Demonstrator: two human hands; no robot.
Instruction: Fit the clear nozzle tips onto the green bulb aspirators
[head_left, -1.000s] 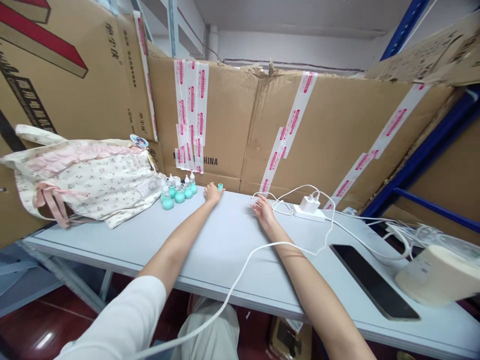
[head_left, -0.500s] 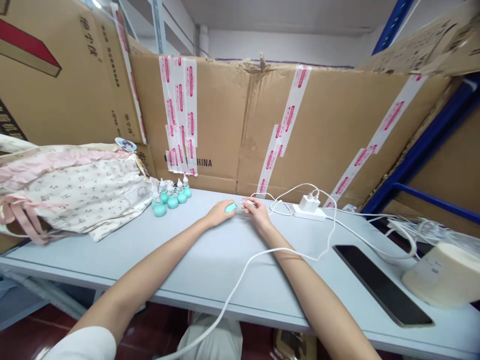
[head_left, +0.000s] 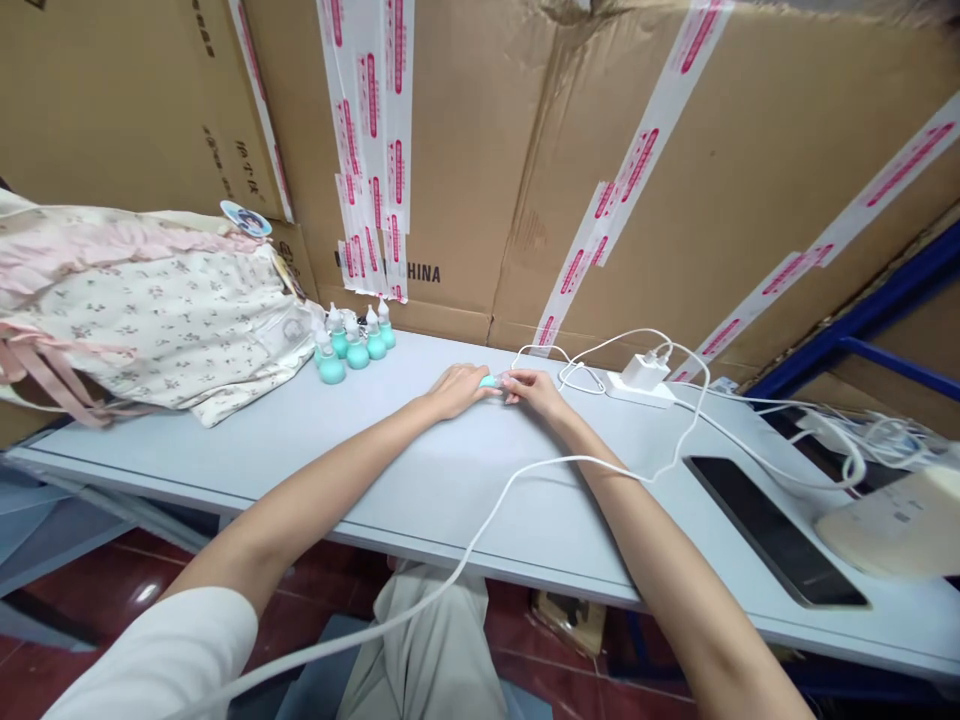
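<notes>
My left hand (head_left: 459, 391) is wrapped round the teal bulb of a bulb syringe (head_left: 488, 381), a small squeeze bulb with a clear tip, held low over the middle of the table. Most of the bulb is hidden behind the fingers. At the clear end, my right hand (head_left: 531, 388) pinches the tip between thumb and fingers. To the left, several more teal bulb syringes (head_left: 358, 352) stand upright in a group, clear nozzles pointing up.
On the grey table (head_left: 420, 490) a floral cloth bag (head_left: 150, 300) lies at left. A power strip (head_left: 640, 390) with a white charger sits at back right. A white cable (head_left: 517, 483) crosses my right forearm. A black phone (head_left: 772, 530) and a cream round object (head_left: 892, 520) are at right.
The view has tilted downward, so more floor and lap show. Both hands stay on the bulb syringe; the left hand now covers more of the bulb.
</notes>
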